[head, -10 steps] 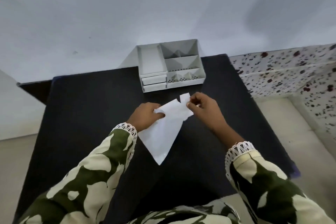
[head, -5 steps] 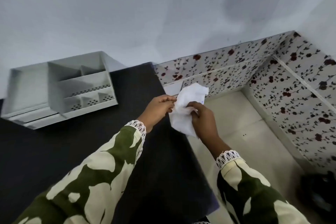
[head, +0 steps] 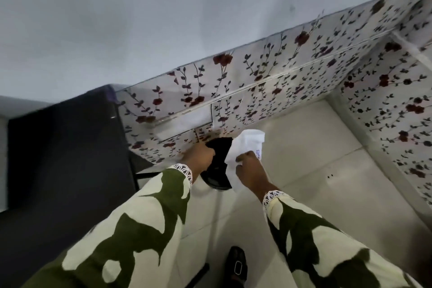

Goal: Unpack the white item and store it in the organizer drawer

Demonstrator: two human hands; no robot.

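Observation:
The white paper packet (head: 245, 145) with small blue print is crumpled in my right hand (head: 249, 169), which holds it up over the floor to the right of the table. My left hand (head: 199, 155) is just left of it, its fingers curled on the edge of a black bin (head: 218, 166) that stands on the floor below both hands. The bin's near part is hidden behind the packet and my hands. The organizer is out of view. I cannot tell whether anything is inside the packet.
The black table (head: 70, 147) fills the left side, its right edge close to my left arm. A low floral-tiled wall (head: 257, 77) runs behind and to the right of the pale floor (head: 315, 159). A black shoe (head: 236, 266) shows at the bottom.
My view has swung right, off the table and organizer. Both hands carried the packet over the table's edge; my left hand let go of it and went to the black bin.

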